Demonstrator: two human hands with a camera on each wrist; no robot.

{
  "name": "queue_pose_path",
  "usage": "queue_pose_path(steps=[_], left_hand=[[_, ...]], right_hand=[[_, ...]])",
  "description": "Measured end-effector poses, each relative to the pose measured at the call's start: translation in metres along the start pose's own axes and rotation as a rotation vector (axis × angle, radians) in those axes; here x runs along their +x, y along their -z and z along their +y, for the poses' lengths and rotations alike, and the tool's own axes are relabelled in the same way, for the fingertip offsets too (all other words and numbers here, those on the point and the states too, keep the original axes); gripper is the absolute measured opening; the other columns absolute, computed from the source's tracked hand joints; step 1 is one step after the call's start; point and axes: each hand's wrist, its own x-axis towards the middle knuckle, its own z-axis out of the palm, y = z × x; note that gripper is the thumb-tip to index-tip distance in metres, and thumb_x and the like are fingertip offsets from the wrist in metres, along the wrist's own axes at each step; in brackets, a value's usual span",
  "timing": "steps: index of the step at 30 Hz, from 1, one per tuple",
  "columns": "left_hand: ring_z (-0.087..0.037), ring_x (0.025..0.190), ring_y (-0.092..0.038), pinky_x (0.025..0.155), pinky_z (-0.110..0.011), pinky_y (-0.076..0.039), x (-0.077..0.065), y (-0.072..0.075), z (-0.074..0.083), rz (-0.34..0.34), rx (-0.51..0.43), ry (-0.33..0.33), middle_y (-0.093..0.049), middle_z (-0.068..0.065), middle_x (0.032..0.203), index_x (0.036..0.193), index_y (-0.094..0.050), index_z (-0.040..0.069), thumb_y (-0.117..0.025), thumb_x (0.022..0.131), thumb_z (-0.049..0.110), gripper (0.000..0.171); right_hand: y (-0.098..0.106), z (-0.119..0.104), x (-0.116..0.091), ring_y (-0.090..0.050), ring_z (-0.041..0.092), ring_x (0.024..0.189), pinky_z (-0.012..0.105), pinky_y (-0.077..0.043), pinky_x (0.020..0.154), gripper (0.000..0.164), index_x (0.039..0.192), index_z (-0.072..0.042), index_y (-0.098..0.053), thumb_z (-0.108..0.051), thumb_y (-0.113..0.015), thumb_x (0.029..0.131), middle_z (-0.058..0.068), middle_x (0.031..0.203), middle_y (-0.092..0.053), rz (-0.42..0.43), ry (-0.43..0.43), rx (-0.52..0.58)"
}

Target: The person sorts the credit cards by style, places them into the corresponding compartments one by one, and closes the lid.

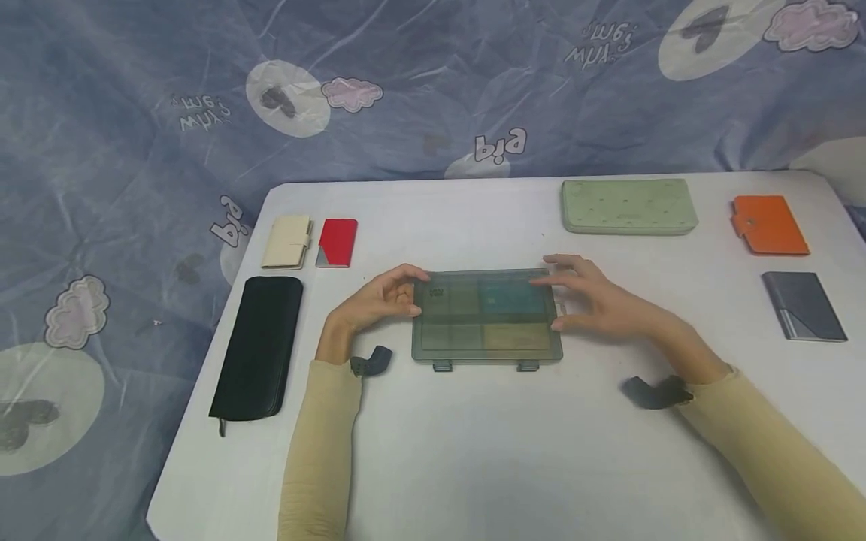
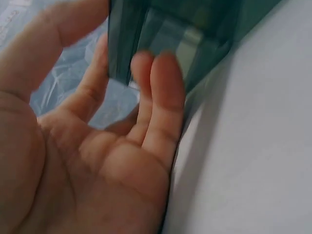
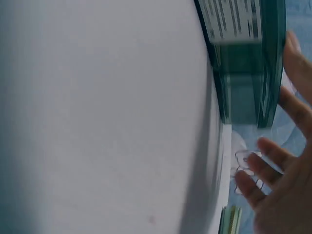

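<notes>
A translucent green plastic compartment box (image 1: pixel 487 336) lies flat on the white table, its lid down and two latches on the near side. Coloured contents show dimly through the lid. At the box's left end my left hand (image 1: pixel 380 299) grips the edge between thumb and index finger; the other fingers curl beside the end wall in the left wrist view. My right hand (image 1: pixel 602 300), slightly blurred, is at the right end with fingers spread, the fingertips at the lid's edge. In the right wrist view a striped label (image 3: pixel 231 19) shows on the box's side.
To the left are a black zip wallet (image 1: pixel 258 349), a cream card holder (image 1: pixel 287 242) and a red card holder (image 1: pixel 337 242). Along the right stand a green wallet (image 1: pixel 628 207), an orange card holder (image 1: pixel 771 225) and a grey card case (image 1: pixel 805 306). A patterned sheet (image 1: pixel 440 68) hangs behind the table.
</notes>
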Motion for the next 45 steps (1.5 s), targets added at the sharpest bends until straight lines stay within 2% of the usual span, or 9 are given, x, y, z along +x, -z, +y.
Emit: queue_pose_path(steps=[5,9,15,19,23,27,33,38,45], left_hand=[[-0.021,0.081,-0.053,0.081,-0.03,-0.044,-0.011,-0.016,0.005,0.138,0.125,0.02,-0.056,-0.015,0.093,0.128,-0.052,0.017,-0.064,0.086,0.008,0.045],[-0.02,0.107,-0.055,0.092,-0.033,-0.044,-0.02,-0.036,0.008,0.293,0.263,-0.034,-0.052,-0.006,0.126,0.121,-0.06,0.017,-0.062,0.09,0.016,0.032],[-0.016,0.125,-0.042,0.096,-0.037,-0.042,-0.022,-0.052,0.009,0.274,0.453,-0.066,-0.032,0.0,0.146,0.131,-0.054,0.023,-0.067,0.086,0.027,0.047],[-0.015,0.131,-0.036,0.098,-0.037,-0.042,-0.012,-0.047,0.012,0.326,0.47,-0.075,-0.028,0.001,0.149,0.132,-0.052,0.02,-0.069,0.085,0.024,0.05],[-0.024,0.136,-0.033,0.1,-0.042,-0.04,0.0,-0.046,0.025,0.393,0.427,-0.141,-0.025,-0.006,0.151,0.127,-0.057,0.008,-0.067,0.086,0.016,0.043],[-0.034,0.139,-0.023,0.106,-0.049,-0.03,0.002,-0.048,0.037,0.32,0.405,-0.151,-0.016,-0.013,0.154,0.128,-0.053,-0.002,-0.065,0.085,0.006,0.045],[-0.034,0.143,-0.005,0.109,-0.053,-0.022,-0.002,-0.047,0.04,0.172,0.454,-0.145,0.003,-0.013,0.156,0.139,-0.039,0.001,-0.063,0.074,-0.009,0.07],[-0.034,0.142,0.003,0.108,-0.055,-0.023,0.001,-0.05,0.037,0.164,0.512,-0.179,0.008,-0.018,0.154,0.139,-0.035,0.0,-0.062,0.07,-0.015,0.076],[-0.034,0.142,0.001,0.108,-0.055,-0.024,0.003,-0.054,0.035,0.195,0.503,-0.148,0.008,-0.016,0.155,0.139,-0.035,0.003,-0.068,0.068,-0.011,0.08]], right_hand=[[-0.013,-0.021,-0.009,-0.023,0.038,0.137,0.05,-0.017,0.107,0.047,0.122,-0.018,-0.061,-0.014,-0.075,0.077,0.015,0.145,-0.036,0.059,0.213,-0.101],[-0.022,-0.032,-0.017,-0.01,0.039,0.141,0.058,-0.017,0.105,0.056,0.13,-0.023,-0.054,-0.028,-0.075,0.078,0.009,0.151,-0.029,-0.037,0.167,-0.113],[-0.022,-0.034,-0.015,-0.002,0.039,0.142,0.065,-0.018,0.1,0.068,0.135,-0.022,-0.049,-0.038,-0.077,0.075,0.01,0.154,-0.022,-0.079,0.139,-0.133],[-0.017,-0.024,-0.004,-0.007,0.036,0.142,0.061,-0.019,0.103,0.06,0.134,-0.022,-0.05,-0.033,-0.073,0.08,0.007,0.153,-0.026,-0.053,0.135,-0.174],[-0.011,-0.014,0.008,-0.014,0.036,0.141,0.058,-0.019,0.105,0.053,0.134,-0.018,-0.051,-0.021,-0.07,0.084,0.007,0.15,-0.031,-0.008,0.133,-0.189],[-0.009,-0.01,0.014,-0.01,0.035,0.142,0.062,-0.018,0.103,0.061,0.138,-0.018,-0.046,-0.017,-0.071,0.082,0.009,0.152,-0.027,-0.031,0.125,-0.207],[-0.012,-0.008,0.019,-0.01,0.034,0.142,0.059,-0.018,0.103,0.079,0.143,-0.022,-0.036,-0.012,-0.075,0.075,0.008,0.154,-0.02,-0.017,0.107,-0.307],[-0.018,-0.008,0.022,-0.012,0.032,0.142,0.057,-0.019,0.102,0.083,0.144,-0.025,-0.035,-0.013,-0.075,0.073,0.005,0.155,-0.018,0.018,0.079,-0.366],[-0.019,-0.012,0.022,-0.012,0.033,0.141,0.058,-0.019,0.099,0.081,0.143,-0.022,-0.036,-0.014,-0.074,0.073,0.006,0.155,-0.02,0.037,0.083,-0.345]])
